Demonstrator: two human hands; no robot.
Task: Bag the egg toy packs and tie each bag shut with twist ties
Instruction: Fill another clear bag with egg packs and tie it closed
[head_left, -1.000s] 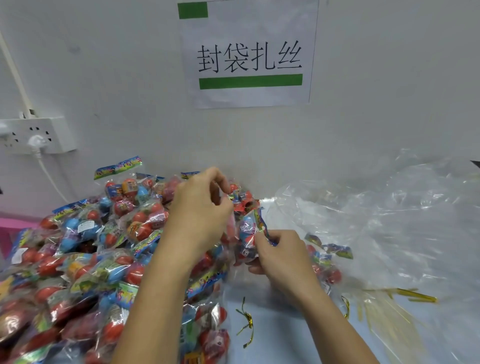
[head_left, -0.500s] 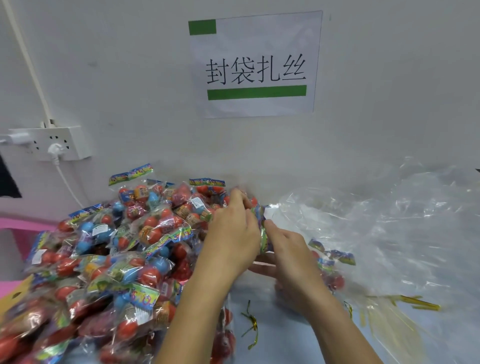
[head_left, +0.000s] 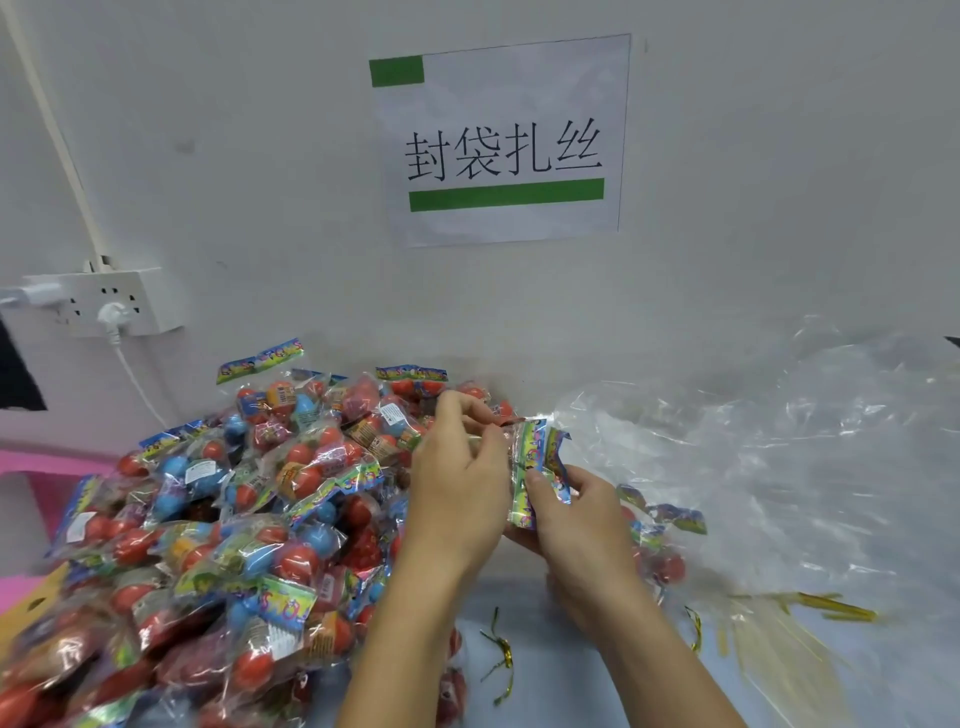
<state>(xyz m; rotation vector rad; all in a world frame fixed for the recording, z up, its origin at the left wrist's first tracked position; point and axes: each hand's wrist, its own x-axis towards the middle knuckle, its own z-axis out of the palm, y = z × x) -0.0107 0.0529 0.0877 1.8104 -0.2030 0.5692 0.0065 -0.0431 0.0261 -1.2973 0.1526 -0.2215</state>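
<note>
A big heap of egg toy packs (head_left: 218, 530), red and blue eggs in clear wrappers with bright header cards, covers the table's left half. My right hand (head_left: 571, 525) grips the colourful header (head_left: 540, 457) of a bunch of packs held upright at the centre. My left hand (head_left: 462, 467) is just left of it, its fingertips pinching at the top of that bunch, where a thin strip shows. A few more packs (head_left: 660, 540) lie inside the mouth of a large clear plastic bag (head_left: 779, 457) to the right.
A gold twist tie (head_left: 501, 654) lies loose on the pale blue tabletop below my hands. A sheaf of gold twist ties (head_left: 831, 610) sits at the right. A wall socket (head_left: 109, 304) with a plugged cable and a paper sign (head_left: 498, 140) are on the wall.
My left hand came down and right from above the heap to meet my right hand. The bunch of packs now stands higher, its header showing between both hands.
</note>
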